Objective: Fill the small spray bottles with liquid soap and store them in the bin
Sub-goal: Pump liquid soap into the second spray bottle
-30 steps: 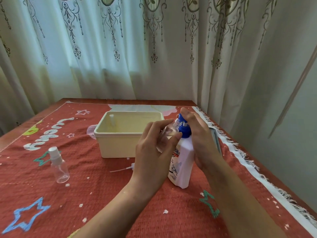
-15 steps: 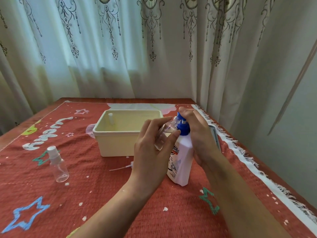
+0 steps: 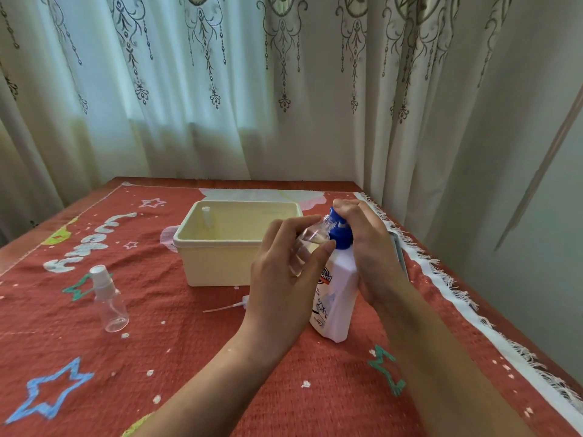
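Soap could have missed the narrow mouth and run onto the cloth [image 3: 189, 357], since the left hand [image 3: 284, 279] gripped the spray bottle [image 3: 307, 244] tilted at the pump [image 3: 339, 236] of the soap bottle [image 3: 337, 298], just before the bin [image 3: 220, 266], while the right hand [image 3: 369, 247] curled over that pump.

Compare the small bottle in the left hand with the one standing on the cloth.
The held bottle is tilted in the left hand, uncapped, its mouth at the soap pump; the standing bottle is upright, capped and untouched. Both are small and clear.
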